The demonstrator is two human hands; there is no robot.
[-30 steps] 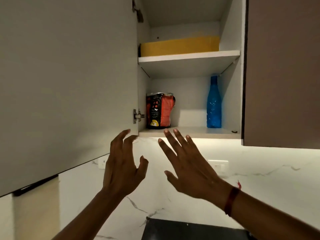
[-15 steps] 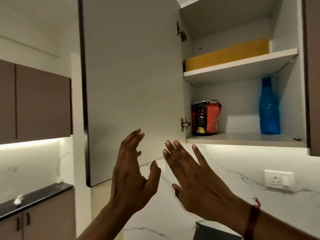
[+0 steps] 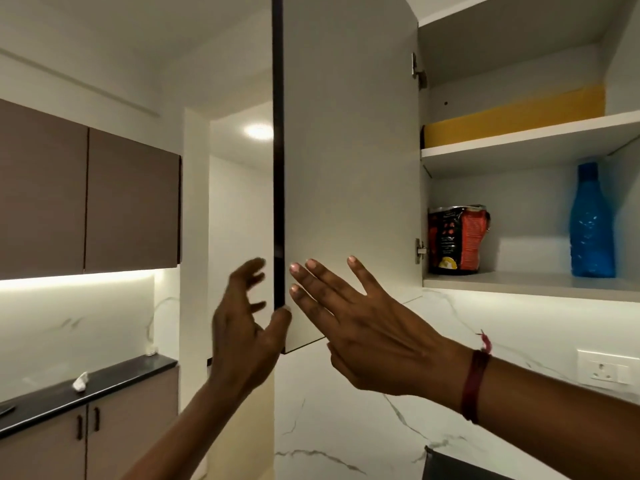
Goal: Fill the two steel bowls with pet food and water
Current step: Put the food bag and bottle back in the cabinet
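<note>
A red and black pet food bag (image 3: 455,240) stands on the lower shelf of an open wall cabinet, at its left. A blue water bottle (image 3: 591,221) stands on the same shelf to the right. My left hand (image 3: 244,327) is raised at the free edge of the open cabinet door (image 3: 349,161), fingers spread, thumb touching the door's lower edge. My right hand (image 3: 367,323) is held flat and open in front of the door's inner face, fingers apart, holding nothing. No steel bowls are in view.
A yellow box (image 3: 512,116) lies on the upper shelf. Brown wall cabinets (image 3: 86,199) hang at the left above a dark counter (image 3: 83,389) with a small white object (image 3: 80,381). A wall socket (image 3: 607,368) sits in the marble backsplash at the right.
The view has swung left, so the cabinet interior now sits at the right. Both hands rose slightly; the left hand now reaches the door's outer edge.
</note>
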